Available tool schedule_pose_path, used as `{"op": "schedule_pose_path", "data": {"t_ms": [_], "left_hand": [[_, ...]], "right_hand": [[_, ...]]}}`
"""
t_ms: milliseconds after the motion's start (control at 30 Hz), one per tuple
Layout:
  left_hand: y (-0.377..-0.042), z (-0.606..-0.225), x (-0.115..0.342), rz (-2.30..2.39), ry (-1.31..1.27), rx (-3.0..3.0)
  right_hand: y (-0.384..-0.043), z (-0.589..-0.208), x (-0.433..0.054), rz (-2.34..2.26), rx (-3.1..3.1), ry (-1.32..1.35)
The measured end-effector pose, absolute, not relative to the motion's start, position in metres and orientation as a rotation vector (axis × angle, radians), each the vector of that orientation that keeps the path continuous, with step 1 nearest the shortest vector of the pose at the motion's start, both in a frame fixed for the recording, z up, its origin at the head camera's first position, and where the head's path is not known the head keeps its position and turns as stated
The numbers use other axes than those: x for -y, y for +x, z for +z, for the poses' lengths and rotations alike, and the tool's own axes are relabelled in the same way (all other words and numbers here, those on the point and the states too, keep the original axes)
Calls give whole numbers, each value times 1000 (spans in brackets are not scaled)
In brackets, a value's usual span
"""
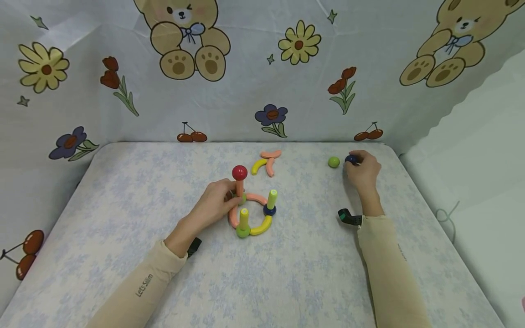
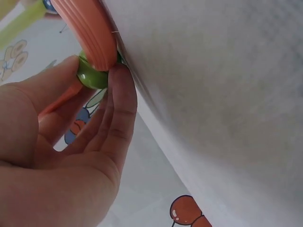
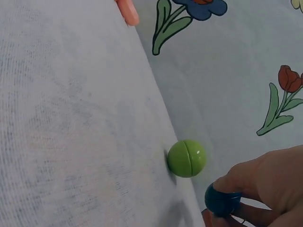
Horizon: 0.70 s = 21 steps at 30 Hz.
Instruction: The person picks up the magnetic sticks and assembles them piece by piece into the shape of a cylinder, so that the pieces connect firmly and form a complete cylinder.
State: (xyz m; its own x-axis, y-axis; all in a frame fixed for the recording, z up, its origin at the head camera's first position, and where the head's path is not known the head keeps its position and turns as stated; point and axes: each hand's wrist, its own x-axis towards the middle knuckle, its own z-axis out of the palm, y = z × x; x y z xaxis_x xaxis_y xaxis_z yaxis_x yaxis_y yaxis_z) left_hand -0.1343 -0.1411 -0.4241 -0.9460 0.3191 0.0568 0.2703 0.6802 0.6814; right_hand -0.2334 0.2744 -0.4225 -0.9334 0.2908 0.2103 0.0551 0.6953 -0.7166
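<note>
My left hand (image 1: 213, 199) pinches a green ball (image 2: 93, 75) at the back left of a ring of curved pink and yellow rods. From that ball rises a pink rod (image 1: 239, 187) topped by a red ball (image 1: 239, 172). A yellow rod (image 1: 244, 218) stands on the ring's front green ball (image 1: 243, 231), and a light green rod (image 1: 272, 199) on its dark blue ball (image 1: 269, 210). At the back right, my right hand (image 1: 365, 172) holds another dark blue ball (image 3: 221, 200) between thumb and fingers. Beside it, apart from the hand, lies a loose green ball (image 1: 334, 162).
Behind the ring lie loose curved pieces: a yellow rod (image 1: 258, 166) and two pink ones, one pink rod (image 1: 271, 154) farther back. A printed cloth (image 1: 238, 100) hangs along the table's back edge. The table (image 1: 311, 273) has a pale blue patterned cover.
</note>
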Motion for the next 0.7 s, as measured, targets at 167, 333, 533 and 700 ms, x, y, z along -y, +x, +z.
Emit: {"op": "schedule_pose_path", "data": {"t_ms": [167,333,533,700], "left_hand": [[-135,-425,144,1129,478,-2882],[-137,-424,146,1126,417,-2929],[-138,-423,147,1134,329,-2950],[-138,-424,149,1143,307,-2949]], "right_hand": [[-234,-408,-262,1161,2491,-177],[-223,-380,-236,1288,2479,66],[-204,-358,-201,1473,2446,365],[-188,-350,-170,1588,2453,660]]}}
